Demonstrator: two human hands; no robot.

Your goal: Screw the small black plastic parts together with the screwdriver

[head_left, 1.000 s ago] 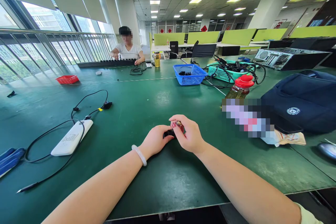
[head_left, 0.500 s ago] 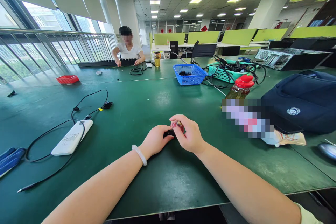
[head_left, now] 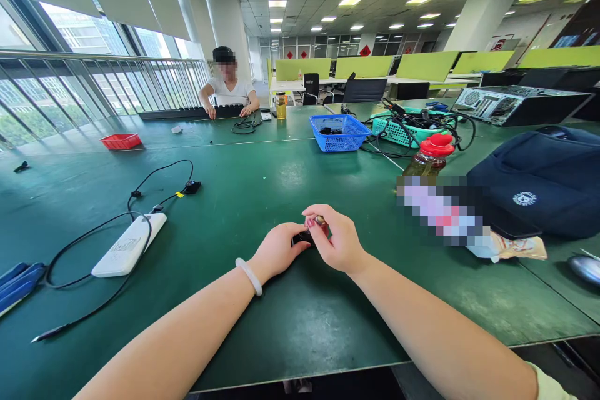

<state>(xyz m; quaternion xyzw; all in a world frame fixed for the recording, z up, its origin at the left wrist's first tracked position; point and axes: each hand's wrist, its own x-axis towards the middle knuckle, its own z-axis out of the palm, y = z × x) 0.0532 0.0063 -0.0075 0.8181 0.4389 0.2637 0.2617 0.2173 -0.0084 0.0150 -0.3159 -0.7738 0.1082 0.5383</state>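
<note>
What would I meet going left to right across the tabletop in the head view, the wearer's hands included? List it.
Blue item at the edge → white box → left hand → right hand → red-lidded bottle → dark blue bag.

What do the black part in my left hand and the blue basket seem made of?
Black part: possibly plastic, dark with slight shine, but your left hand partly hides it.
Blue basket: likely moulded plastic, smooth and evenly coloured, with regular wall perforations.
</note>
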